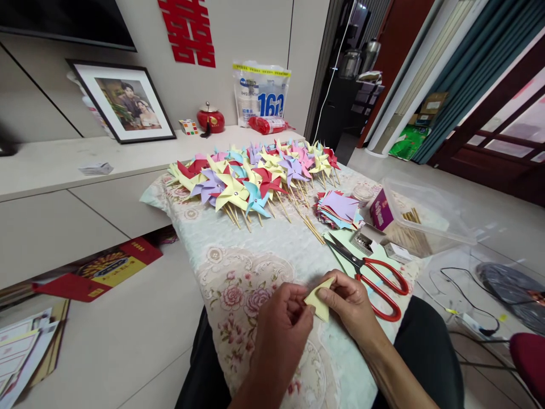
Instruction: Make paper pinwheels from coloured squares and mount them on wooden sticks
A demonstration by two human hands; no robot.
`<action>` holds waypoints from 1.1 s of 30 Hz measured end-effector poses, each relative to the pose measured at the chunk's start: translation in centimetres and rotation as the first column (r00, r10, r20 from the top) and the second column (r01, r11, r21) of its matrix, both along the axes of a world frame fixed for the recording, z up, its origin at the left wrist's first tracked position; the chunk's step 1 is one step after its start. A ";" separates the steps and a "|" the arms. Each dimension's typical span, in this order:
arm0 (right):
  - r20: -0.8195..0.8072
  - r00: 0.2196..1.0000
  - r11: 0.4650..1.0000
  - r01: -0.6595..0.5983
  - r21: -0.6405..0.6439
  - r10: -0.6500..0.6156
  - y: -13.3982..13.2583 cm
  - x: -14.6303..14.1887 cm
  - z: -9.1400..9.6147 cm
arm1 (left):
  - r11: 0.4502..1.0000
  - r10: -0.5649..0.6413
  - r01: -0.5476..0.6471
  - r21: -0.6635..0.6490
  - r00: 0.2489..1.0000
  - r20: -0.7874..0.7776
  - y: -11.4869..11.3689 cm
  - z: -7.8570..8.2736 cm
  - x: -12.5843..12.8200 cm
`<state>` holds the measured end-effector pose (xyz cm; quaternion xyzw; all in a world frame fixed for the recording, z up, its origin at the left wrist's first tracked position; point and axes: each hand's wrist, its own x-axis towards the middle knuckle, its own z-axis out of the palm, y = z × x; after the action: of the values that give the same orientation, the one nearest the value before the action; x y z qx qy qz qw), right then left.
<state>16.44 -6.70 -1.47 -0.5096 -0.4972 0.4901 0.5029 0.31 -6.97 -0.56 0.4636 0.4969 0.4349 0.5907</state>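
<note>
A small folded piece of pale yellow paper point(320, 303) is held between both hands above the floral tablecloth point(242, 272). My left hand point(286, 318) pinches its left edge with thumb and fingertips. On the other side, my right hand point(347, 298) grips the paper, the thumb lying on its face. Just beyond the right hand lie red-handled scissors point(368, 270), blades pointing away. They rest partly on light green paper point(340, 250). A stack of cut coloured paper point(338, 209) sits farther back, beside loose wooden sticks point(314, 230).
Many paper pinwheels point(255, 176) on sticks cover the table's far end. A small open box of metal pieces point(366, 238) and a little white box point(398, 252) are near the scissors. At right stands a clear plastic bin point(430, 221) holding sticks. Cables point(472, 284) lie beyond the right edge.
</note>
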 end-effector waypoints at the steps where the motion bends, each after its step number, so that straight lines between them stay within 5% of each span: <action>1: -0.004 1.000 1.000 0.009 0.008 -0.009 0.0 0.0 -0.1 | 1.000 -0.001 0.001 -0.005 1.000 0.009 -0.1 0.0 0.0; 22: -0.020 1.000 0.998 0.010 0.069 -0.009 -0.1 0.3 -0.2 | 0.994 -0.002 0.005 -0.106 0.999 0.033 -0.1 0.3 0.0; 33: 0.011 0.998 0.993 -0.068 0.102 0.067 0.0 0.4 -0.1 | 0.995 0.060 -0.054 0.082 0.996 -0.070 -0.4 -1.0 0.3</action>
<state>16.86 -6.69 -1.53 -0.4681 -0.5403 0.4789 0.5096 0.61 -7.34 -1.53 0.4881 0.5133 0.4541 0.5404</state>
